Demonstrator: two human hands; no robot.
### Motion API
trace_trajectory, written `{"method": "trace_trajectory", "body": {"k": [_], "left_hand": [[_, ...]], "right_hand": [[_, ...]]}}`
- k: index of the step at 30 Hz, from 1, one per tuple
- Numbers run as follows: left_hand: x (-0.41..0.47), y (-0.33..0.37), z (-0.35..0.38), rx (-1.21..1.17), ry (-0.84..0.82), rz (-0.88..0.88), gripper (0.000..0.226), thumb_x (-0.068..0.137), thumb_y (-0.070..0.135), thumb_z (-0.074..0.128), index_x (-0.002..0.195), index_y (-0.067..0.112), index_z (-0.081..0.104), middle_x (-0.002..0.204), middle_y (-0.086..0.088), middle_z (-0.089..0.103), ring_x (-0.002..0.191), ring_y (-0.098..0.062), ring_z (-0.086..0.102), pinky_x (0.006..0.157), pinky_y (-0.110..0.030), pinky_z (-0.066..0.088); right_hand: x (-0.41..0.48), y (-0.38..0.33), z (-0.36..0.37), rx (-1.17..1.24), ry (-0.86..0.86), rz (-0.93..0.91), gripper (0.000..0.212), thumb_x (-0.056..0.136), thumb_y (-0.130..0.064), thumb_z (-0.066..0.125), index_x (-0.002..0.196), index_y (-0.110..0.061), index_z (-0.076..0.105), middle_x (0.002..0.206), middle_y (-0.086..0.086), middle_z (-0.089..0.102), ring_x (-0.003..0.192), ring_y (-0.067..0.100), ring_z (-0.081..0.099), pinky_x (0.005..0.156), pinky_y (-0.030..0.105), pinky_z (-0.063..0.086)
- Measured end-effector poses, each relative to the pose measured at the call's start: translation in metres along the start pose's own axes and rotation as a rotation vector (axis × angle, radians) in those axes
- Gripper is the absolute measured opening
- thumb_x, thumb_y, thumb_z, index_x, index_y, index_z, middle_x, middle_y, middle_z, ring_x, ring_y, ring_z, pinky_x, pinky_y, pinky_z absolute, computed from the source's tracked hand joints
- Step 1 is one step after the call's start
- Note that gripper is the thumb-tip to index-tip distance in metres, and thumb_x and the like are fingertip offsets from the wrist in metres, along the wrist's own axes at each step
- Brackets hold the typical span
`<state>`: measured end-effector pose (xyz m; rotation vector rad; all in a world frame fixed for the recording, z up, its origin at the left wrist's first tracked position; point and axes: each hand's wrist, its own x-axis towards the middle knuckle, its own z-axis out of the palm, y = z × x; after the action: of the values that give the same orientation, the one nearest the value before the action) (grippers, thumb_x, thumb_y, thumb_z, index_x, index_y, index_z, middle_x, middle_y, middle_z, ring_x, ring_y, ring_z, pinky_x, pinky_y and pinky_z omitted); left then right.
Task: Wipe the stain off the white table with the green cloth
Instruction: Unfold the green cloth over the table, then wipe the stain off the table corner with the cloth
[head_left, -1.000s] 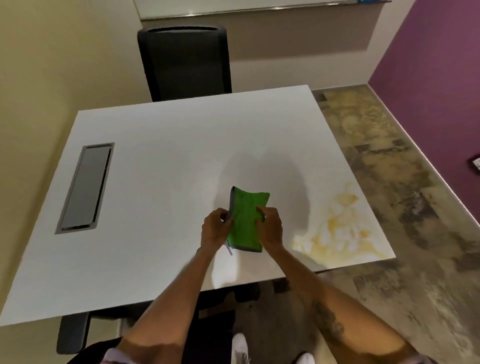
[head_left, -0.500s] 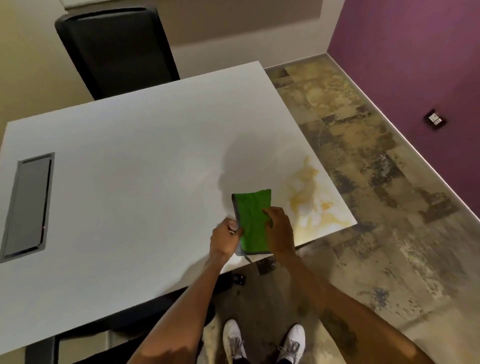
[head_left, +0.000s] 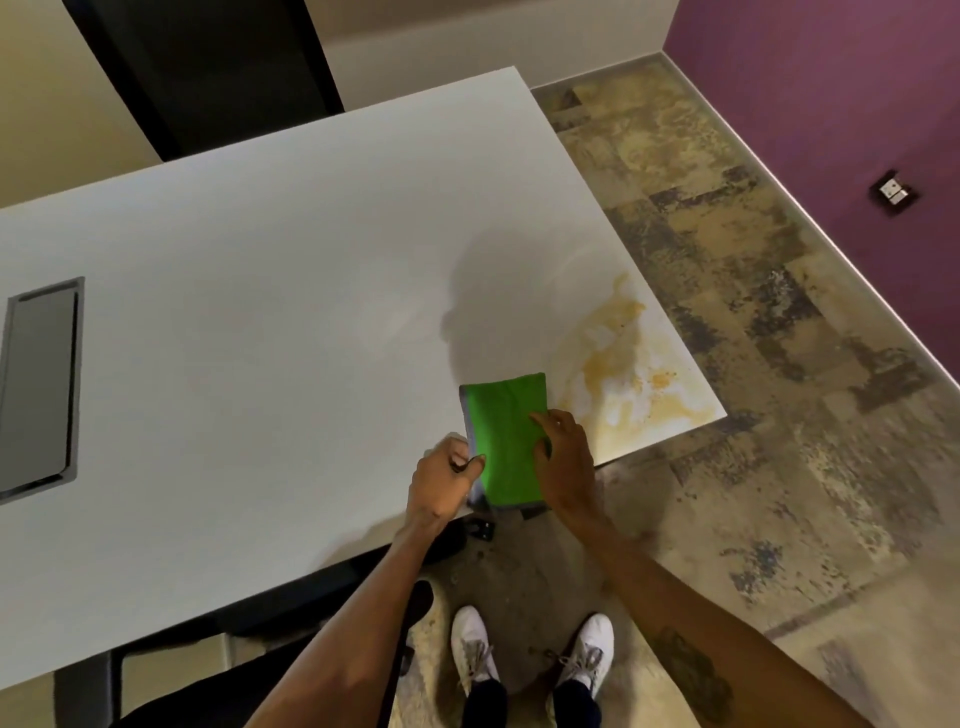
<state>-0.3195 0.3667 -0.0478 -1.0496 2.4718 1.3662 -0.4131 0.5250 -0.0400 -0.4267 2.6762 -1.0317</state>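
Both hands pinch green cloth (head_left: 506, 441): left hand (head_left: 441, 483) left edge, right hand (head_left: 563, 457) right edge. Stain (head_left: 618, 364) just right, right hand nearer.

Matt smooth white table (head_left: 270, 332), soft green cloth (head_left: 506, 441)

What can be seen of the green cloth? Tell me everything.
The green cloth is a bright green rectangle, apparently folded, with a grey edge along its left side and soft-looking fabric. It lies at the near edge of the white table, just left of the yellow-orange stain, its top right corner close to the stain. The left hand pinches its left edge; the right hand holds its right side, fingers on top.
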Motion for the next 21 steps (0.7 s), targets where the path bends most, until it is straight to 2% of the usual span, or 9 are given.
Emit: {"method": "trace_trajectory", "body": {"k": [2,5,9,13,15,18,21], "left_hand": [[-0.001,-0.001,-0.002,0.040,-0.015,0.010,0.024,0.088,0.043,0.066,0.075,0.030,0.051,0.067,0.013,0.058,0.067,-0.005,0.056,0.066,-0.030,0.044],[0.000,-0.004,-0.005,0.097,-0.045,0.027,0.021,0.089,0.043,0.064,0.082,0.025,0.057,0.072,0.006,0.067,0.065,-0.015,0.063,0.069,-0.035,0.051],[-0.003,-0.011,-0.008,0.037,-0.103,0.071,0.017,0.090,0.040,0.067,0.083,0.026,0.060,0.075,0.004,0.072,0.055,-0.002,0.063,0.068,-0.033,0.053],[-0.003,-0.017,-0.011,0.140,-0.092,0.104,0.039,0.087,0.067,0.058,0.078,0.029,0.061,0.063,0.011,0.072,0.060,0.003,0.066,0.070,-0.030,0.053],[0.001,-0.020,-0.013,0.155,-0.058,0.104,0.045,0.092,0.070,0.046,0.075,0.030,0.059,0.061,0.015,0.070,0.062,0.001,0.064,0.071,-0.031,0.051],[0.011,-0.022,-0.015,0.177,0.044,0.114,0.049,0.101,0.066,0.027,0.079,0.032,0.056,0.061,0.013,0.068,0.069,-0.006,0.063,0.067,-0.032,0.046],[0.026,-0.022,-0.015,0.257,0.217,0.163,0.033,0.106,0.050,0.027,0.095,0.033,0.053,0.071,0.010,0.068,0.073,-0.019,0.067,0.062,-0.031,0.039]], "right_hand": [[-0.001,0.000,0.000,0.004,0.003,0.020,0.039,0.093,-0.002,0.050,0.130,-0.011,0.058,0.133,0.006,0.051,0.120,0.024,0.047,0.092,0.033,0.048],[-0.003,-0.002,0.000,-0.007,0.008,0.025,0.038,0.094,-0.003,0.051,0.131,-0.009,0.058,0.134,0.010,0.049,0.122,0.027,0.047,0.095,0.036,0.050],[-0.009,-0.002,0.002,-0.042,0.014,0.006,0.037,0.094,-0.005,0.052,0.131,-0.010,0.058,0.138,0.009,0.044,0.120,0.028,0.047,0.091,0.040,0.054],[-0.014,-0.001,0.011,-0.321,0.091,-0.016,0.035,0.090,-0.016,0.059,0.125,-0.019,0.058,0.140,0.007,0.047,0.120,0.030,0.047,0.091,0.048,0.046],[-0.013,-0.006,0.017,-0.335,0.122,-0.046,0.038,0.088,-0.019,0.061,0.126,-0.018,0.058,0.140,0.009,0.051,0.124,0.031,0.047,0.096,0.048,0.044],[-0.009,-0.013,0.031,-0.332,0.103,-0.211,0.044,0.087,-0.024,0.060,0.129,-0.011,0.058,0.134,0.012,0.057,0.125,0.033,0.052,0.105,0.048,0.041],[0.003,-0.021,0.042,-0.398,0.027,-0.254,0.056,0.092,-0.040,0.049,0.140,-0.010,0.047,0.146,0.011,0.048,0.140,0.031,0.039,0.120,0.050,0.023]]}}
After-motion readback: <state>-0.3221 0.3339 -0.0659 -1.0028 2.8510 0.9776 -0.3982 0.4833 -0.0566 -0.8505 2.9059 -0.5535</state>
